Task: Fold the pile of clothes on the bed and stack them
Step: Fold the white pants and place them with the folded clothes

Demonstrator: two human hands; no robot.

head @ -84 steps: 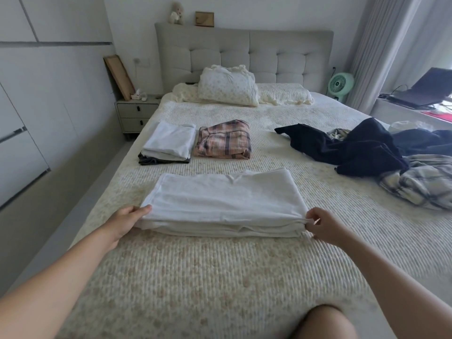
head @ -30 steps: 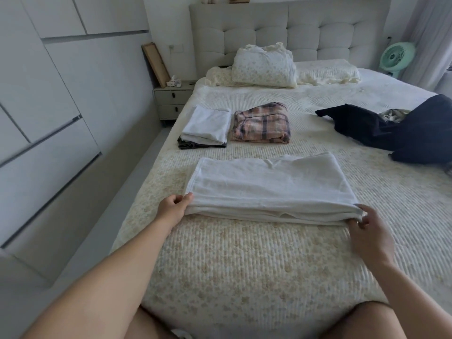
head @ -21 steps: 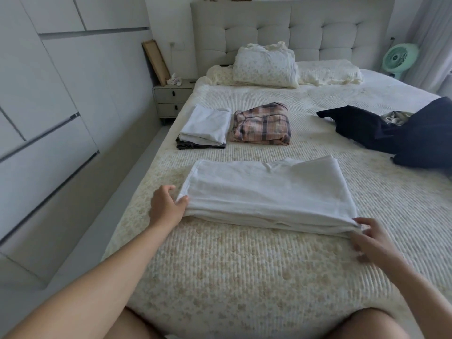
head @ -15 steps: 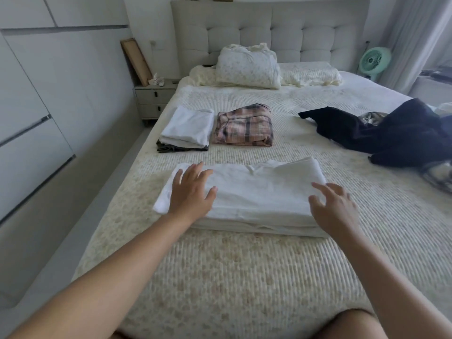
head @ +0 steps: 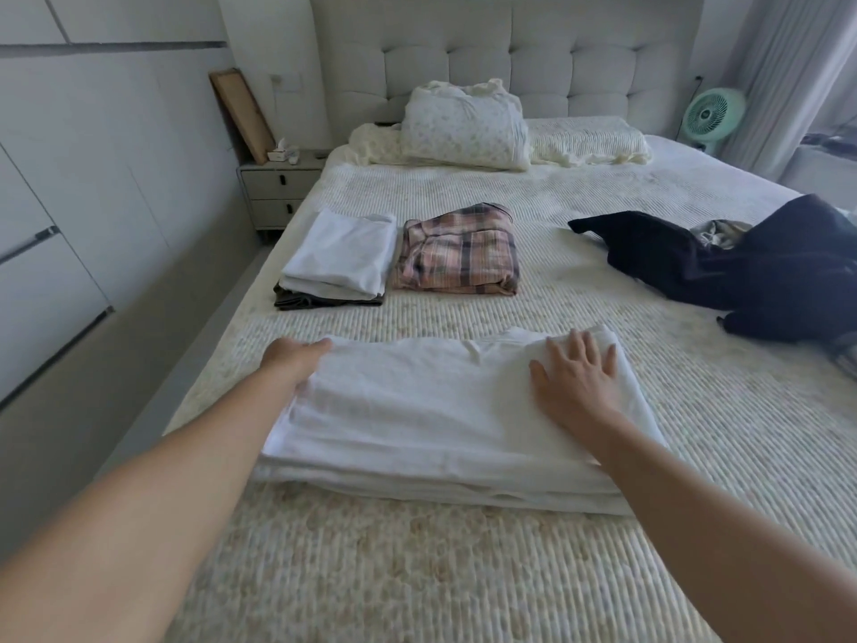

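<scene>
A folded white garment point(head: 431, 410) lies flat across the near part of the bed point(head: 417, 573). My left hand point(head: 292, 362) is at its far left corner, its fingers hidden under or behind the cloth edge. My right hand point(head: 577, 378) lies flat on top near the far right end, fingers spread. Further up the bed is a small stack point(head: 338, 259) of a folded white piece over a dark one, and beside it a folded pink plaid garment point(head: 459, 255). Unfolded dark clothes point(head: 723, 266) are heaped at the right.
Pillows point(head: 463, 125) lean against the padded headboard. A nightstand point(head: 278, 187) stands left of the bed, with white cupboards along the left wall. A green fan point(head: 714, 113) and curtains are at the far right.
Both hands left the near corners of the white garment and slid over its top to the far end, the left to the far left corner, the right flat at the far right.
</scene>
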